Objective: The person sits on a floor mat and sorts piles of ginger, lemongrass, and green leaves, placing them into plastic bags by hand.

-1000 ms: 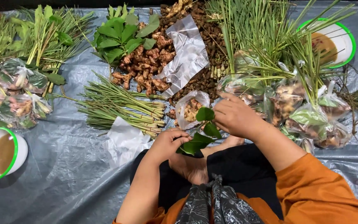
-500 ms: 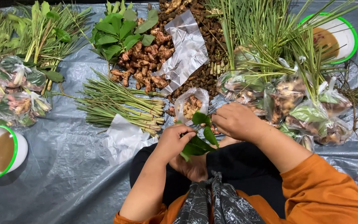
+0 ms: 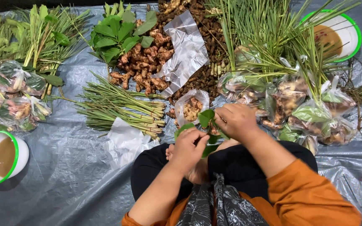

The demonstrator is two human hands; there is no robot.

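Now, hands: we pinch green leaves between our left hand and right hand, fingers pressed together.
Leaves: above our lap, just before an open plastic bag.
Beside: lemongrass bundle.

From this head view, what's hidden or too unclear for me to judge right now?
Head view only:
- Green leaves: partly covered by the left hand and right hand; their number is unclear.
- Small open bag: contents too small to identify.
- Right bowl: partly screened by lemongrass blades.
- Tied bags at left: cut off by the frame edge.
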